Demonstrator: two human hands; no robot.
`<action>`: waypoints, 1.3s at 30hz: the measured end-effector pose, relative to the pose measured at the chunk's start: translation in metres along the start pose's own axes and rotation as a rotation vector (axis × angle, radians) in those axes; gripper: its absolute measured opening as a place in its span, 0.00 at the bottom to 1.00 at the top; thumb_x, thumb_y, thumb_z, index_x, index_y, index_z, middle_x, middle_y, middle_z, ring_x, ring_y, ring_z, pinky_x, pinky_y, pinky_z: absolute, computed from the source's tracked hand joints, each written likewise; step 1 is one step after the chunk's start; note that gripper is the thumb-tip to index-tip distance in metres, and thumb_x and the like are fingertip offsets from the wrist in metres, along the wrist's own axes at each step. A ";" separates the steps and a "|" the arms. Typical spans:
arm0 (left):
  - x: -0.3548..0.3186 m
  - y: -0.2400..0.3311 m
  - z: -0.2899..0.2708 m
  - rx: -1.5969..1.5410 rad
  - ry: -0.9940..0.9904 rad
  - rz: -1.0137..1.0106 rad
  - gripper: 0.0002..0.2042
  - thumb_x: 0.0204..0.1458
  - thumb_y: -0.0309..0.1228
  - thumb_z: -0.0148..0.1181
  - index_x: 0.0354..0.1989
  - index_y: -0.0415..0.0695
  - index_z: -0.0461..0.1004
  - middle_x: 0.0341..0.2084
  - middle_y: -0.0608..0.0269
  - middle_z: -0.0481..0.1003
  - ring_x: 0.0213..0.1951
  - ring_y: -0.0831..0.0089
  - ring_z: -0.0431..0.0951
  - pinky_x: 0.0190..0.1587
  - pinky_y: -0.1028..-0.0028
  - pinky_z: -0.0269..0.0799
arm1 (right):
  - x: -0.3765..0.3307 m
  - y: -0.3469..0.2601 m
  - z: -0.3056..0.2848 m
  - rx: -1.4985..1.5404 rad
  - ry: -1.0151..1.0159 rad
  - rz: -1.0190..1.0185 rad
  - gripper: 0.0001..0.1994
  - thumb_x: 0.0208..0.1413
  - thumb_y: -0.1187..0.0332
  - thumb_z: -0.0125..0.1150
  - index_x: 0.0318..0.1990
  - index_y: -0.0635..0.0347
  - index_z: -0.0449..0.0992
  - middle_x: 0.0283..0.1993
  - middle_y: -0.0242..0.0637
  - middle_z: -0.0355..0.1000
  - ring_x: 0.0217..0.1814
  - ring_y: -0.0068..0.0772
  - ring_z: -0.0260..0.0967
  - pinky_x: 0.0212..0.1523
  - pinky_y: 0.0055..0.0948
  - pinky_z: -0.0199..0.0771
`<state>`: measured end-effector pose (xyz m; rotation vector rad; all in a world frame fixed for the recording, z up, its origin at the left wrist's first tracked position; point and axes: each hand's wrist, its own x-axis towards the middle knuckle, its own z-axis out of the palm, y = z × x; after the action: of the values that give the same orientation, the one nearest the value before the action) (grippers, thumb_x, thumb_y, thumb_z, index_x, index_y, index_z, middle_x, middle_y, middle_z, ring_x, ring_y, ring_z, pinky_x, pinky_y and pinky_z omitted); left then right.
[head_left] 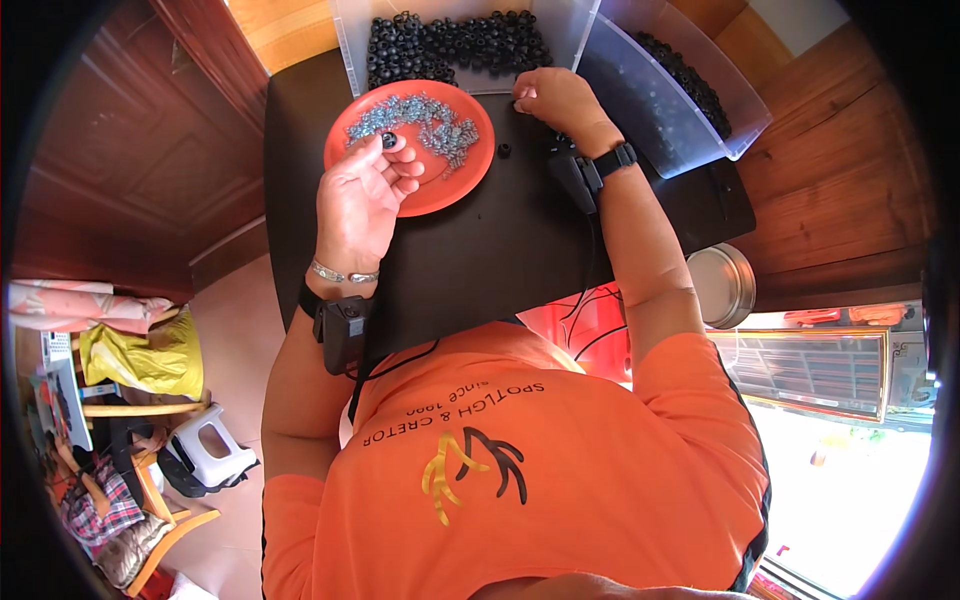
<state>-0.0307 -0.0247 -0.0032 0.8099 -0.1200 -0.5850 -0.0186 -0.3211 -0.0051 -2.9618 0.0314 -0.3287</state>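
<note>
Left hand (pixel 362 195): closed pinch on black part (pixel 390 141) | orange plate (pixel 474 180): close below, likely for easy reach | right hand (pixel 562 100): curled, hold unclear

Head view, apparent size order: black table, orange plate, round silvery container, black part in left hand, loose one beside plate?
Black table
Orange plate
Round silvery container
Black part in left hand, loose black part: smallest, too alike to rank

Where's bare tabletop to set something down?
Largest patch: the dark brown tabletop between the round orange plastic plate, the near edge and a thin black cable on the right. A narrower strip lies left of the plate. Crowded: the far side, with two translucent plastic bins, the right hand and a small round black part.
</note>
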 end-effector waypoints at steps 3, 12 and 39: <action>0.000 0.000 0.000 -0.012 -0.003 -0.006 0.09 0.57 0.34 0.50 0.34 0.42 0.71 0.30 0.61 0.73 0.34 0.69 0.74 0.38 0.72 0.68 | 0.002 -0.002 0.003 -0.051 -0.001 -0.014 0.09 0.47 0.63 0.58 0.34 0.53 0.79 0.33 0.39 0.76 0.37 0.43 0.73 0.41 0.38 0.72; -0.001 -0.007 0.000 0.030 -0.037 -0.018 0.09 0.55 0.35 0.50 0.35 0.42 0.72 0.30 0.62 0.74 0.33 0.70 0.74 0.38 0.74 0.67 | -0.009 -0.055 -0.006 1.134 -0.168 -0.187 0.08 0.52 0.72 0.62 0.40 0.62 0.78 0.35 0.28 0.76 0.38 0.17 0.69 0.42 0.19 0.69; -0.006 -0.013 0.006 0.105 -0.106 -0.012 0.08 0.55 0.34 0.51 0.34 0.43 0.71 0.30 0.64 0.74 0.32 0.73 0.74 0.37 0.75 0.67 | -0.037 -0.102 -0.020 1.318 -0.193 -0.413 0.07 0.56 0.77 0.56 0.42 0.64 0.76 0.39 0.34 0.73 0.41 0.24 0.72 0.46 0.23 0.72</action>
<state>-0.0433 -0.0321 -0.0075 0.8823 -0.2448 -0.6373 -0.0584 -0.2224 0.0231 -1.6451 -0.5789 -0.0408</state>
